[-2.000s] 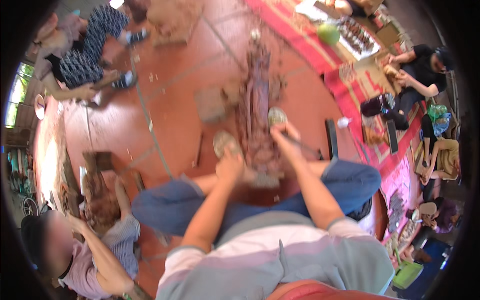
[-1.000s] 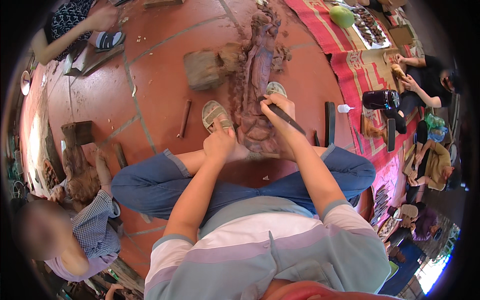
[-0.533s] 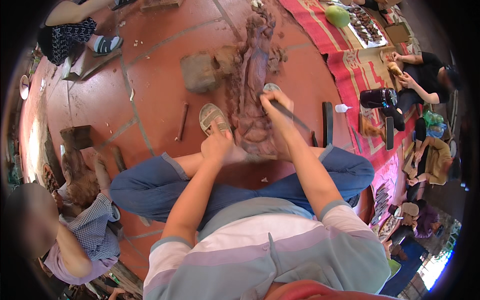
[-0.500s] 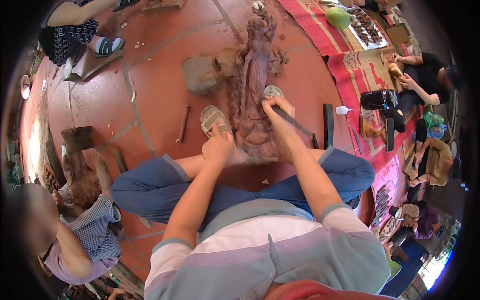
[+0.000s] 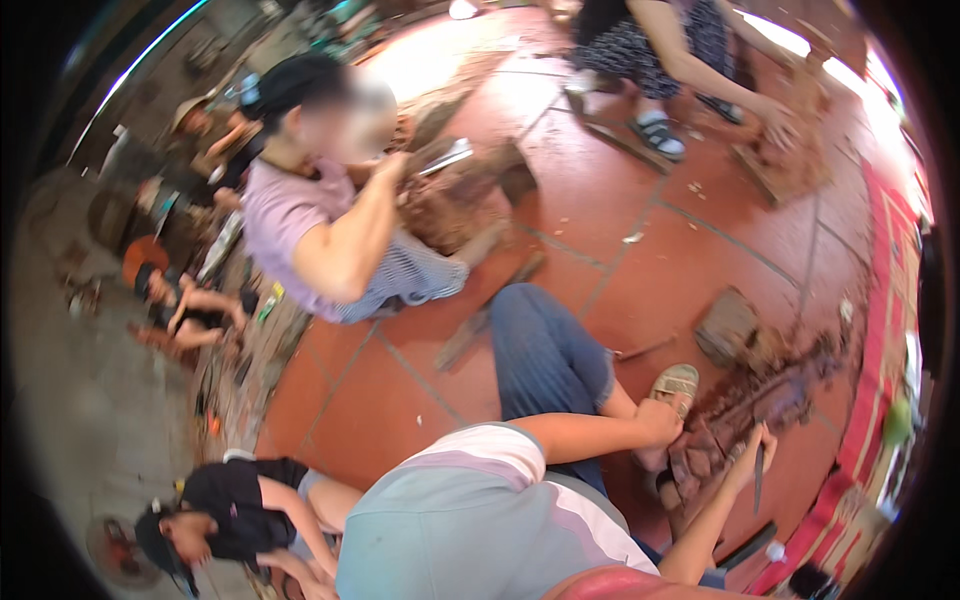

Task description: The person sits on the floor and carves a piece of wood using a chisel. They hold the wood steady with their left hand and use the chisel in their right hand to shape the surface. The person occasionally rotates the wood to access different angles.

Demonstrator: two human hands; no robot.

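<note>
A reddish-brown carved figure [image 5: 706, 446] lies on the floor between my legs, its long body stretching away from me. My right hand [image 5: 754, 449] is closed round a slim, dark, flat tool [image 5: 759, 474] and hovers beside the carving's right side; whether the tool touches it cannot be made out. At the carving's left, my left hand [image 5: 659, 424] looks curled, next to my sandalled foot [image 5: 675, 386]. What its fingers hold, if anything, is hidden.
Past the carving sit a brown block [image 5: 729, 328] and a thin stick [image 5: 643, 350]. A red patterned mat [image 5: 868, 400] runs along the right. Nearby, a person in a lilac shirt [image 5: 310, 225] works on another carving [image 5: 455, 205]; another person's hand [image 5: 778, 125] is at a brown piece.
My view has swung to the left, so the carving and both hands now appear at the lower right. The right hand still holds the dark tool; the left stays by the foot.
</note>
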